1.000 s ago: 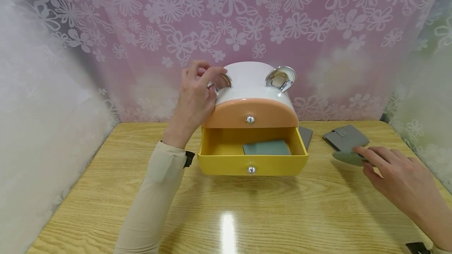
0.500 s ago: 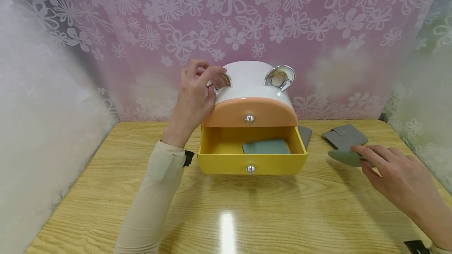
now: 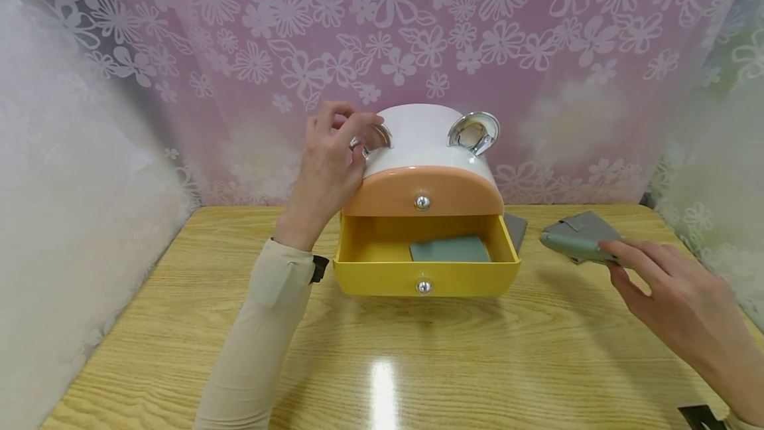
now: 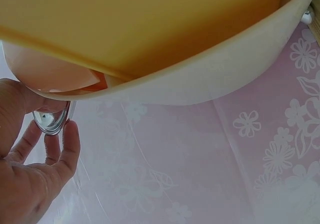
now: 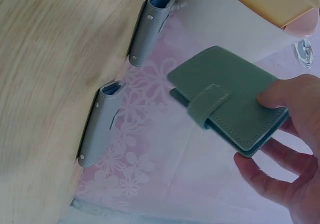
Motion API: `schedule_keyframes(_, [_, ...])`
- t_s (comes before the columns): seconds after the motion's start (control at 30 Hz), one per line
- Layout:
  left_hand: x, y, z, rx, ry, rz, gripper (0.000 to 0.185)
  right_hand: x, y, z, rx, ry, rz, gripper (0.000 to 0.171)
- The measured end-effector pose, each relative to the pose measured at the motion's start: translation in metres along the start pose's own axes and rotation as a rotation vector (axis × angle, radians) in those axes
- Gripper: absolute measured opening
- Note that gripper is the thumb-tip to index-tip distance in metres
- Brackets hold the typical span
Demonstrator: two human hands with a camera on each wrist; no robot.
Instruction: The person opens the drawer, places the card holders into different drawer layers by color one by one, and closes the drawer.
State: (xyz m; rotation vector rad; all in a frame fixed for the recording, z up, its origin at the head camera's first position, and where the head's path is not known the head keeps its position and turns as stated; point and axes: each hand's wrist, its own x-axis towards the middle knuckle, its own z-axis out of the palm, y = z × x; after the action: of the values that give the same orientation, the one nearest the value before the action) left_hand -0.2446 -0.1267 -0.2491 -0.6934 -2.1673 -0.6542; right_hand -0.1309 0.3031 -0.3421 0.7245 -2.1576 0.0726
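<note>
Green leather wallet (image 3: pixel 575 249) sits pinched in the right hand (image 3: pixel 674 297), lifted just off the bench (image 3: pixel 477 363) to the right of the drawer box (image 3: pixel 425 171). Left hand (image 3: pixel 328 168) has its grip curled on the box's chrome ring (image 3: pixel 375 137). Yellow bottom drawer (image 3: pixel 426 277) stands open with another wallet (image 3: pixel 449 249) inside; two grey ones (image 5: pixel 100 124) lie on the bench.

Yellow drawer (image 3: pixel 426 277), grey-green wallet (image 3: pixel 575 247), pink floral curtain (image 3: pixel 537 32).
</note>
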Motion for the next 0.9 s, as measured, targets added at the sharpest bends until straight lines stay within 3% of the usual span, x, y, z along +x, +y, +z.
schedule_keyframes(0.2, [0.0, 0.0, 0.0, -0.006, 0.011, 0.011, 0.037, 0.007, -0.006, -0.001, 0.039, 0.12, -0.018, 0.058])
schedule_keyframes(0.43, [-0.001, 0.0, 0.0, -0.019, -0.003, -0.026, 0.038, 0.015, -0.012, 0.0, 0.116, 0.276, -0.04, 0.05])
schedule_keyframes(0.9, [-0.002, 0.0, 0.0, -0.022, -0.004, -0.029, 0.037, 0.042, -0.043, 0.0, 0.197, 0.586, -0.093, 0.032])
